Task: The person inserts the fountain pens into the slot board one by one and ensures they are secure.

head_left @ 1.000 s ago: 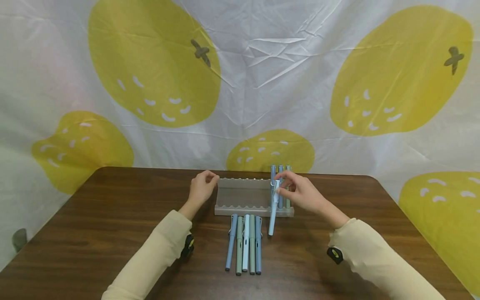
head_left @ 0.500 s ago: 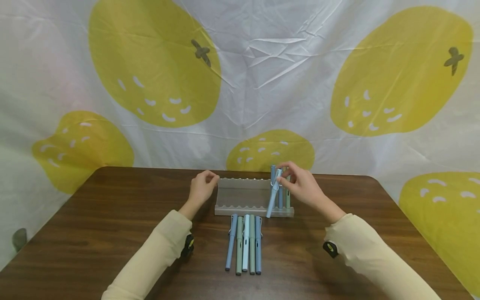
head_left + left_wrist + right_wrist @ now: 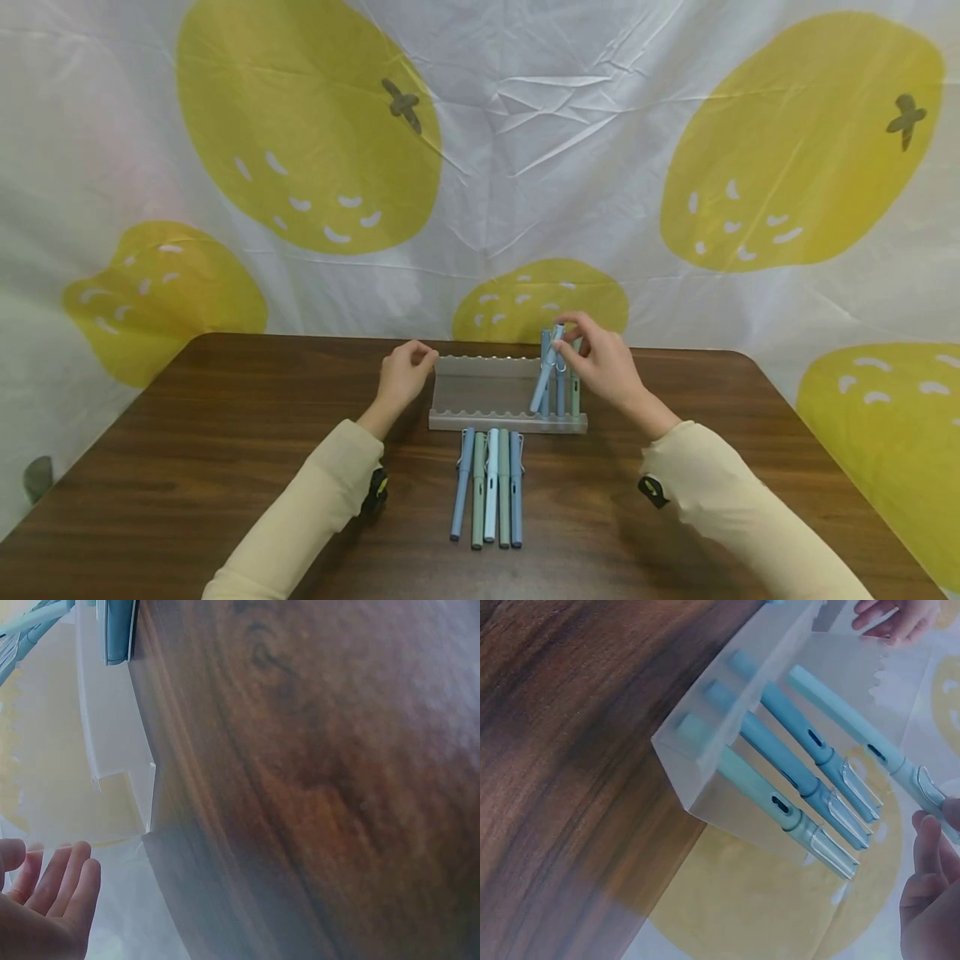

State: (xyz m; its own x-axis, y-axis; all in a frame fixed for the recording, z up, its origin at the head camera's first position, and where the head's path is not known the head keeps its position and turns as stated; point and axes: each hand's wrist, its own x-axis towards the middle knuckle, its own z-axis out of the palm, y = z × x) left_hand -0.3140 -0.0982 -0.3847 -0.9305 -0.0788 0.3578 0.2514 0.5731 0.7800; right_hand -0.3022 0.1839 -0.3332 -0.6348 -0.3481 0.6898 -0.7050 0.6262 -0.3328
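Observation:
A clear pen rack (image 3: 480,393) with notched edges stands on the table. My left hand (image 3: 406,372) pinches its upper left corner between thumb and fingers; the left wrist view shows this hand (image 3: 56,900) at the rack's edge. In my right hand (image 3: 600,358) a light blue pen (image 3: 543,379) is pinched by its cap end. It slants over the rack, its lower end above the front lip, apart from it in the right wrist view. Two darker blue pens (image 3: 780,754) and a green pen (image 3: 757,784) lean in the slots at the rack's right end.
Several blue and green pens, one of them a pale blue pen (image 3: 492,487), lie side by side on the wooden table (image 3: 300,400) in front of the rack. A white cloth (image 3: 525,208) with yellow fruit prints hangs behind the table.
My right hand has carried the light blue pen up and away from me, from in front of the rack to above its front lip. The left hand has stayed at the corner.

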